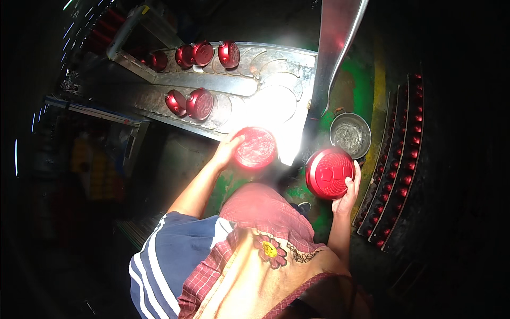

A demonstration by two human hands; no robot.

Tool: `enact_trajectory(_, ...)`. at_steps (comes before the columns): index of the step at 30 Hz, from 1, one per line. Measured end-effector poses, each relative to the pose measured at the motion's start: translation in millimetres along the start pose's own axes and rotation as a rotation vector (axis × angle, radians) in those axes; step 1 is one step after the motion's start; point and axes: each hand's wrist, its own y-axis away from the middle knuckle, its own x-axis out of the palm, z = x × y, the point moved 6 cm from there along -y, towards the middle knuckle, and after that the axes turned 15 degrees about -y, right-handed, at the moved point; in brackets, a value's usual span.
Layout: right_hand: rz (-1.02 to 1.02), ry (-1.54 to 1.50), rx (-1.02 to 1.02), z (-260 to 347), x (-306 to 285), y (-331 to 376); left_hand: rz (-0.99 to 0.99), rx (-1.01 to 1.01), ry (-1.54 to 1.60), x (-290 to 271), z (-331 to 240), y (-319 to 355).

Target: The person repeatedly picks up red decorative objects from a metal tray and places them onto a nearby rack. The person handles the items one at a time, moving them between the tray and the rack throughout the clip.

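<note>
Conveyor (pixel 279 66) at upper left, slatted and looped, bearing at least 6 red pot-shaped pieces (pixel 200 103): 4 on the far run, 2 on the near run (its right end is washed out by glare). Step in hand, as judged from the pose: handling of 2 further red pieces at once, 1 per hand, near the conveyor's near edge. Next move would probably call for steady wrists and a secure hold on each smooth rim. Left hand (pixel 226 151): half-closed, clamped on the left edge of a red round piece (pixel 256 149), thumb over the face; whether this piece touches the conveyor cannot be told. Red embossed disc (pixel 324 175), well apart from it, patterned face toward the viewer. Right hand (pixel 346 198): clamped on the disc's right edge, thumb on the face, fingers along the rim. Metal pot (pixel 365 129) just beyond (shiny contents, unidentified). Racks (pixel 394 192) at far right, holding rows of red items.
</note>
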Motion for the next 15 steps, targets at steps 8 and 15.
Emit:
enact_trajectory(8,0.211,1.043,-0.56,-173,191,-79,-0.609,0.407,-0.944,-57,-40,-71)
enact_trajectory(15,0.251,1.411,-0.626,-250,199,-140,-0.353,0.36,-1.01,-18,-29,-77)
